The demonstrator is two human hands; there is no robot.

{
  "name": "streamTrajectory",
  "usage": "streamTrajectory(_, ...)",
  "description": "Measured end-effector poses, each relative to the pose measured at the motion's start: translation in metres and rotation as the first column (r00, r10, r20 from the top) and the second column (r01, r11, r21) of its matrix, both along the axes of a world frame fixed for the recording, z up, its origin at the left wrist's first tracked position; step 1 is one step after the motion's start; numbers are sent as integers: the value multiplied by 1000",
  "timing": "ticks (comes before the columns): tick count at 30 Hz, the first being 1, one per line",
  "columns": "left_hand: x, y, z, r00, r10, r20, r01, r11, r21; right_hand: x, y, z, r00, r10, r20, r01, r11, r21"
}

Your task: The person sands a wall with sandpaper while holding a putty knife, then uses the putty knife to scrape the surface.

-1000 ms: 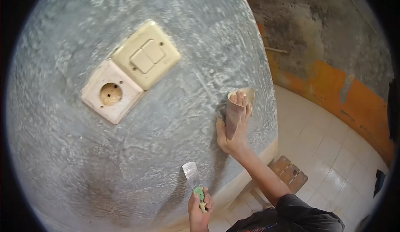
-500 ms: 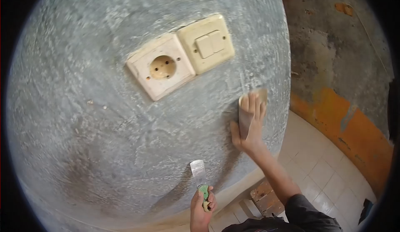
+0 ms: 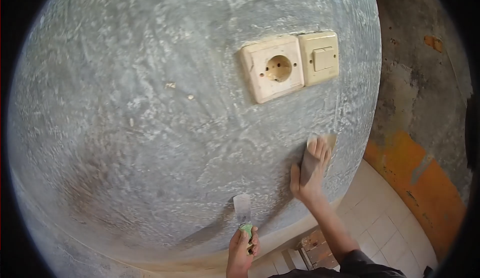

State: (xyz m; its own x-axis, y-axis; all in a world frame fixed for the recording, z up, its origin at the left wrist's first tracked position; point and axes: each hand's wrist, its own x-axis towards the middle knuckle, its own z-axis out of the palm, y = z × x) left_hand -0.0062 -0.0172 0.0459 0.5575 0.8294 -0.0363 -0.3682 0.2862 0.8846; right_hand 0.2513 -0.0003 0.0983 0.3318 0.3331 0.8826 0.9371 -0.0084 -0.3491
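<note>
My right hand (image 3: 313,170) lies against the rough grey wall (image 3: 165,143), pressing a tan sheet of sandpaper (image 3: 330,140) to it. Its fingers point upward and are held together over the sheet, below the light switch (image 3: 322,60). Lower down, my left hand (image 3: 243,248) is closed around the green handle of a putty knife (image 3: 243,209). The knife's metal blade points up, overlapping the wall in this view, and carries whitish smears.
A cream wall socket (image 3: 275,68) sits beside the switch. To the right, past the wall's edge, is another wall with a peeling orange band (image 3: 417,193). Pale floor tiles (image 3: 370,223) and a brown wooden piece (image 3: 317,248) show below.
The view has turned, so socket and switch appear farther right and more level. My right hand with the sandpaper is lower relative to the switch. My left hand still holds the putty knife.
</note>
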Motion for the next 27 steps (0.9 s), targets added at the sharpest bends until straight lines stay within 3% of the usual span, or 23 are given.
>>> streamTrajectory(2,-13,5,-2,991,-25,130,30,999,-37,-15,-3,53,999,-4,51,5,1000,-17)
streamTrajectory(5,-31,10,-3,987,-9,160,3,999,43,-36,6,46,995,-12,98,16,999,-35)
streamTrajectory(9,-63,18,-2,993,49,109,-49,999,-5,-91,27,-72,990,15,138,-8,999,-50)
streamTrajectory(11,-82,23,-3,997,72,26,-72,997,28,-124,31,-106,997,69,25,-67,996,-61)
streamTrajectory(14,-114,30,-2,997,63,45,-64,998,20,-124,38,-26,991,6,137,-8,1000,14)
streamTrajectory(16,-135,33,-3,997,54,56,-54,998,12,-136,37,51,998,-3,69,1,1000,29)
streamTrajectory(20,-175,40,-2,997,3,80,-2,1000,-3,-175,52,95,991,-5,135,-15,988,152)
streamTrajectory(22,-191,43,-5,996,-11,92,13,1000,-18,-206,55,69,990,-24,139,20,999,27)
streamTrajectory(26,-218,48,-22,986,-58,157,71,995,-74,-256,73,-90,979,64,195,-51,996,-73)
streamTrajectory(27,-222,47,-24,986,-63,157,76,994,-76,-269,69,-97,982,97,160,-77,989,-129)
